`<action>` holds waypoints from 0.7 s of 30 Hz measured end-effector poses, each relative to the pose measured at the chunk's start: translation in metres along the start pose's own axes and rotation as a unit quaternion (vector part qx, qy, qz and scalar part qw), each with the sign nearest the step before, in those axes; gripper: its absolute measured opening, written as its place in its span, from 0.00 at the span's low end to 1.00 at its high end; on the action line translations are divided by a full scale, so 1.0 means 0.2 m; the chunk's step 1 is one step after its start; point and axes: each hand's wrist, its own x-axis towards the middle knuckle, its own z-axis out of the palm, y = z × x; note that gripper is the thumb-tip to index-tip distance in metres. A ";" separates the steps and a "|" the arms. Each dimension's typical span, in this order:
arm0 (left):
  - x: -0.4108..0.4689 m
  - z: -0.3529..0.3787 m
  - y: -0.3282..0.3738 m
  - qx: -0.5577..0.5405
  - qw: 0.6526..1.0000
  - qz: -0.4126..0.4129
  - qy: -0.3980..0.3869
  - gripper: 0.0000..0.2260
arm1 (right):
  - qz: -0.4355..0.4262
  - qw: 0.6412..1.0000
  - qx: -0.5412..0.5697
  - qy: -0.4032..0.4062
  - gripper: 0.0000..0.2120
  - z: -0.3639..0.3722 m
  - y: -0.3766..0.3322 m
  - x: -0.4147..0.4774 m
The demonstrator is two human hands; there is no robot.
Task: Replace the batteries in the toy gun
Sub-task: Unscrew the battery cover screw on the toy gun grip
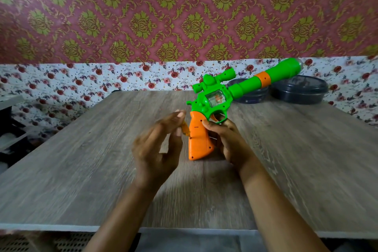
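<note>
The toy gun point(216, 98) stands on end near the middle of the wooden table point(81, 159), the heel of its orange grip point(199, 143) resting on the tabletop and its green barrel point(286, 69) slanting up and away to the right, an orange band partway along it. The right hand point(229, 141) wraps around the grip from the far side, fingers curled behind it and the thumb pressed flat against the near face just under the trigger guard. The left hand point(157, 147) is raised just beside the grip, palm turned toward it (it is smeared with blur, so the fingers are hard to read), and it seems to pinch a small orange-handled screwdriver point(185, 129) between fingertips and thumb; the dark tip touches the grip's left edge about halfway down. A stubby green scope point(216, 80) sits on top of the gun's body. At the far side of the table, behind the barrel, two dark round lidded containers point(298, 90) sit side by side. Beyond them a flowered cloth point(81, 82) runs under a red-and-gold patterned wall point(143, 16).
</note>
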 end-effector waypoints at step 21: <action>0.00 0.02 0.00 0.005 1.000 -0.015 -0.025 0.09 | -0.010 1.000 0.016 0.019 0.12 -0.01 -0.01 0.01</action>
